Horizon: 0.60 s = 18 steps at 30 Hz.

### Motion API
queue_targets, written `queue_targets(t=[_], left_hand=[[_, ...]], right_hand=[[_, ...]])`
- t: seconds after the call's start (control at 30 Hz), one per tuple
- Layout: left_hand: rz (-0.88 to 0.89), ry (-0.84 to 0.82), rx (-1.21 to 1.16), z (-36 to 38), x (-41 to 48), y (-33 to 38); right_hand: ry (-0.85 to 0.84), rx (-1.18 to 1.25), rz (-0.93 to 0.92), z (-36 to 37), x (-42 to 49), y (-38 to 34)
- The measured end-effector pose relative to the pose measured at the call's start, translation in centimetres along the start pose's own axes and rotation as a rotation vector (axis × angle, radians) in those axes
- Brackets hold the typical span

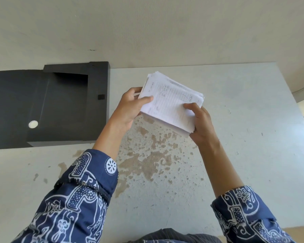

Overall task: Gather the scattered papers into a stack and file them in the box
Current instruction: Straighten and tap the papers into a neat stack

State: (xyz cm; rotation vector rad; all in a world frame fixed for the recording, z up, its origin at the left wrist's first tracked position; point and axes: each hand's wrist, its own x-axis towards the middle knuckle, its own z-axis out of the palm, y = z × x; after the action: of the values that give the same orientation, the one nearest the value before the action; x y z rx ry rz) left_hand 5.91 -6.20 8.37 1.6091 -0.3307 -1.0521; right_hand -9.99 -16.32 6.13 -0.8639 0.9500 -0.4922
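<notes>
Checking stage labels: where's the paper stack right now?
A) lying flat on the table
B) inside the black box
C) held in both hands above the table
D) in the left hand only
C: the paper stack is gripped by the left hand and right hand, right of the black box.

Papers: a stack [170, 102] gripped by left hand [130, 107] and right hand [200, 121] above the table [235, 155].
Box: black [60, 106], open, left of them.
</notes>
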Motion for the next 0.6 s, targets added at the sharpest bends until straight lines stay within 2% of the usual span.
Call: queue_targets(t=[0.1,0.2,0.27,0.33,0.43,0.5,0.6], left_hand=[[-0.043,0.073,-0.334,0.6,-0.1,-0.5],[-0.048,0.089,-0.442,1.6,-0.7,-1.3],[-0.023,0.135,-0.405,2.0,-0.9,-1.6],[0.008,0.147,-0.293,1.7,-1.0,-1.7],[0.044,0.091,-0.102,0.9,-1.0,-1.4],[0.054,0.057,-0.073,0.9,-1.1,-1.1],[0.063,0.032,-0.072,1.3,-1.2,-0.9]], right_hand=[[-0.038,0.104,-0.066,0.5,0.3,0.2],[-0.082,0.08,-0.059,0.8,0.3,0.3],[-0.06,0.005,-0.073,0.8,0.4,0.3],[0.032,-0.172,-0.128,0.4,0.5,0.0],[0.063,-0.447,-0.225,-0.1,0.7,-1.0],[-0.008,-0.482,-0.217,0.0,0.8,-1.5],[-0.116,-0.355,-0.173,0.4,0.6,-1.7]])
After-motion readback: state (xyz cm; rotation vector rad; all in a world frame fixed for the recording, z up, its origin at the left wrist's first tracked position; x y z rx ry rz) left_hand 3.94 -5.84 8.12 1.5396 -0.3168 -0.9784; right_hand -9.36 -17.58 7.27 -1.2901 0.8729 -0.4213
